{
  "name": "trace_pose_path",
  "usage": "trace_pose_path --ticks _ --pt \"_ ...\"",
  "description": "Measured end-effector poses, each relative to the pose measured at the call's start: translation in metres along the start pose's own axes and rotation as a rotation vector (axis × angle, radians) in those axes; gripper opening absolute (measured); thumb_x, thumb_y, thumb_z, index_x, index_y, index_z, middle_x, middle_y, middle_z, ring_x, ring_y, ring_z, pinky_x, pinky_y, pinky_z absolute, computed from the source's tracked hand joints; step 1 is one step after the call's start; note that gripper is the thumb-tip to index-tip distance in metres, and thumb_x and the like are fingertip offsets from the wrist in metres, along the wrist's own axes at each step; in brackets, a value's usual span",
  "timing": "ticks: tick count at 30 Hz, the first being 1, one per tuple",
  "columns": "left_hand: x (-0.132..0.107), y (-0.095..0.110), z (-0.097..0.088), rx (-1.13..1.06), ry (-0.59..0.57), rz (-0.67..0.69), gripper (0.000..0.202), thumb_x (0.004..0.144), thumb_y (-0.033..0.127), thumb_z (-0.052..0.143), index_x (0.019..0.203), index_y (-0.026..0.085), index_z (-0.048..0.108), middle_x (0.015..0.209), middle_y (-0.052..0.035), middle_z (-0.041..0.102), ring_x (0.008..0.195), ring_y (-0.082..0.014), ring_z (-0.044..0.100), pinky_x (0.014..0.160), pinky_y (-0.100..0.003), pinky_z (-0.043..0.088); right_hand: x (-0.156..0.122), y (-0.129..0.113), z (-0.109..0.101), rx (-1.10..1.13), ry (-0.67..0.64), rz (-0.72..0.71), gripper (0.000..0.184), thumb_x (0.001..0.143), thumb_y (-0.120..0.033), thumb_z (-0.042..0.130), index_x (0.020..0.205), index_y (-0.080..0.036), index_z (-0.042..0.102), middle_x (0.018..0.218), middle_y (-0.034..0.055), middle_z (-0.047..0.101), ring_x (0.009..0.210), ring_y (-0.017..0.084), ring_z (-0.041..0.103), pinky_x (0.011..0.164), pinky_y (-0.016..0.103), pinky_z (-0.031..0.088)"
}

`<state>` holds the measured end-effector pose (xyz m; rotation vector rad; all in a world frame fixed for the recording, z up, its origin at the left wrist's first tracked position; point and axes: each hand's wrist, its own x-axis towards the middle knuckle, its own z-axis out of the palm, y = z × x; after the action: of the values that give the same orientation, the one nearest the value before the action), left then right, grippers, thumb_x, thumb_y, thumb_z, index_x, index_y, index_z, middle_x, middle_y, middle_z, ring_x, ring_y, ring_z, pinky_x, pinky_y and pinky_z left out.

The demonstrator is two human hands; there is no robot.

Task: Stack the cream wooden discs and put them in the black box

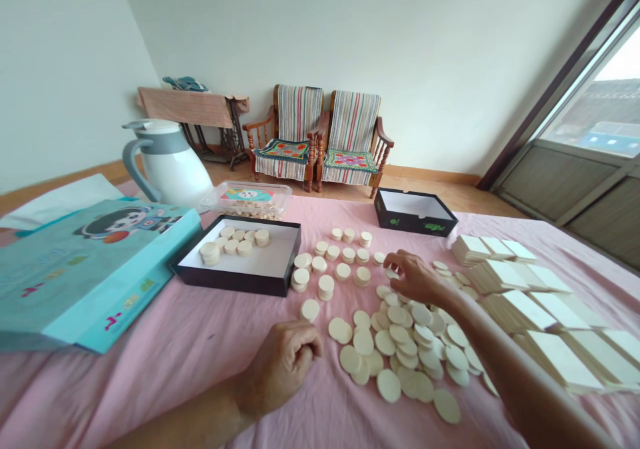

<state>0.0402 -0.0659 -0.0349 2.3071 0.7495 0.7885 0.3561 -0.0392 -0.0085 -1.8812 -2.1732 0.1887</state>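
Note:
My right hand (414, 274) reaches over the pink cloth, its fingers closed on a pale round wooden disc (391, 273) at the end of a row. Below it spreads a loose heap of the same discs (407, 336), overlapping one another. Short stacks of discs (326, 286) stand in rows to the left of that hand. My left hand (285, 362) rests on the cloth as a loose fist, near a disc stack (310, 310), and nothing shows in it. Several more stacks (245, 247) sit inside a black box with a white inside (235, 280).
At the left lie a turquoise box (95, 262) and a white-and-grey jug (173, 162). A clear plastic tub (250, 198) stands behind the black box. Another black box (416, 212) is at the back. Stacks of pale rectangular pieces (530, 309) line the right side. Two chairs (320, 136) stand beyond.

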Motion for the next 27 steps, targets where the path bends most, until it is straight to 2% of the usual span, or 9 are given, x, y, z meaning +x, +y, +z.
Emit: trace_pose_path --ticks 4,8,14,19,21,23,27 --pt "0.0 0.0 -0.001 0.0 -0.006 -0.003 0.028 0.06 -0.006 0.035 0.063 0.014 0.054 0.06 0.0011 0.058 0.057 -0.0093 0.053 0.057 -0.018 0.037 0.017 0.001 0.001 0.016 0.24 0.047 0.011 0.07 -0.018 0.051 0.08 -0.016 0.057 0.074 0.0036 0.054 0.065 0.014 0.052 0.062 0.024 0.039" --pt "0.001 0.001 -0.002 0.0 -0.006 -0.002 0.028 0.061 -0.006 0.035 0.062 0.014 0.054 0.06 0.0009 0.059 0.056 -0.0092 0.053 0.057 -0.018 0.037 0.028 0.003 0.01 -0.014 0.298 0.059 0.008 0.074 -0.023 0.051 0.075 -0.017 0.055 0.072 0.0038 0.053 0.063 0.014 0.051 0.06 0.024 0.038" --pt "0.001 0.001 -0.002 0.002 -0.005 -0.002 0.028 0.061 -0.005 0.035 0.062 0.015 0.054 0.059 0.0011 0.058 0.056 -0.0092 0.053 0.056 -0.018 0.037 0.032 0.009 0.025 -0.005 0.27 0.079 0.013 0.075 -0.029 0.054 0.075 -0.016 0.057 0.075 0.0048 0.054 0.061 0.014 0.052 0.06 0.025 0.039" --pt "0.001 0.002 -0.003 0.0 -0.006 -0.005 0.028 0.061 -0.005 0.034 0.062 0.015 0.054 0.06 0.0008 0.058 0.056 -0.0094 0.053 0.056 -0.019 0.037 0.022 0.004 0.01 0.039 0.251 0.104 0.023 0.078 -0.035 0.054 0.089 -0.016 0.058 0.079 0.0049 0.058 0.063 0.014 0.054 0.061 0.026 0.041" --pt "0.001 0.003 -0.003 -0.003 -0.006 -0.005 0.028 0.061 -0.005 0.035 0.062 0.015 0.054 0.06 0.0008 0.058 0.056 -0.0094 0.053 0.056 -0.018 0.037 0.012 -0.004 0.0 0.046 0.195 0.111 0.019 0.079 -0.035 0.052 0.082 -0.017 0.058 0.076 0.0042 0.058 0.063 0.014 0.054 0.061 0.026 0.04" --pt "0.002 0.004 -0.004 -0.003 -0.004 -0.003 0.028 0.06 -0.005 0.034 0.062 0.015 0.054 0.059 0.0008 0.058 0.056 -0.0092 0.053 0.056 -0.018 0.037 0.0 -0.015 -0.006 0.011 0.08 0.092 0.017 0.077 -0.034 0.054 0.078 -0.018 0.059 0.074 0.0042 0.06 0.066 0.015 0.055 0.062 0.026 0.039" --pt "0.003 0.006 -0.004 0.001 0.009 0.006 0.028 0.061 -0.005 0.034 0.061 0.015 0.054 0.059 0.0008 0.058 0.055 -0.009 0.053 0.055 -0.018 0.036 -0.017 -0.039 -0.004 -0.172 -0.077 0.113 0.017 0.074 -0.035 0.058 0.079 -0.019 0.06 0.075 0.0073 0.063 0.073 0.02 0.057 0.063 0.028 0.034"
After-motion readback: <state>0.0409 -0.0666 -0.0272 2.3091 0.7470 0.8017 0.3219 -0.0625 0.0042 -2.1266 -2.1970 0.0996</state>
